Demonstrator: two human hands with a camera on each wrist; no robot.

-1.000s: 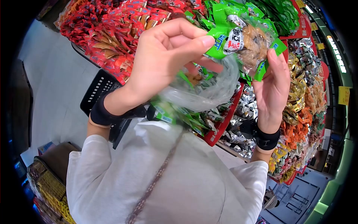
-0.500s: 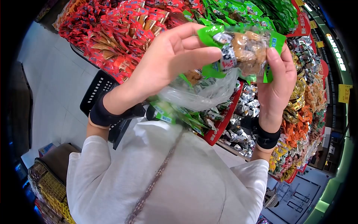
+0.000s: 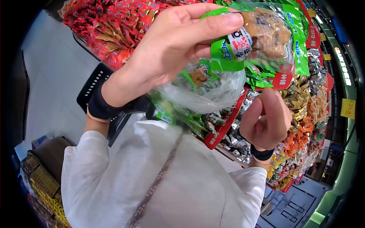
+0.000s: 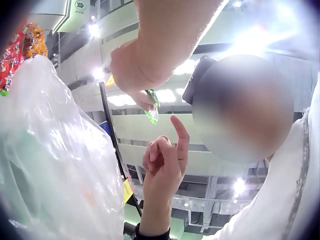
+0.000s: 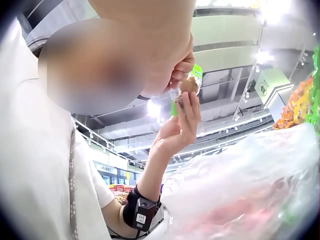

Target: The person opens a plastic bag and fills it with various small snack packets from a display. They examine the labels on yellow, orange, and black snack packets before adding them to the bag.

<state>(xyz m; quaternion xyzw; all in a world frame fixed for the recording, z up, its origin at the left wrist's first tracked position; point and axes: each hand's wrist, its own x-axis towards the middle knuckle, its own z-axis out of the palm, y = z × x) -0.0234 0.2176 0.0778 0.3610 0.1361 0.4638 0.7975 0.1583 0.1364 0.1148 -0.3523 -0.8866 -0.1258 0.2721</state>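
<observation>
Green-edged snack packet [image 3: 272,36] is pinched at one end by the left hand [image 3: 173,43], its long axis directed rightward; nothing is visibly held by the loosely curled right hand [image 3: 268,121], positioned apart from the packet's free end.

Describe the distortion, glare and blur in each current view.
Head view: fisheye picture with black corners, the green packet fairly sharp, the right hand softer; left wrist view: a ceiling light glares near the top right, and a round patch is blurred out; right wrist view: the plastic bag looks pale and hazy, with another round patch blurred out.
</observation>
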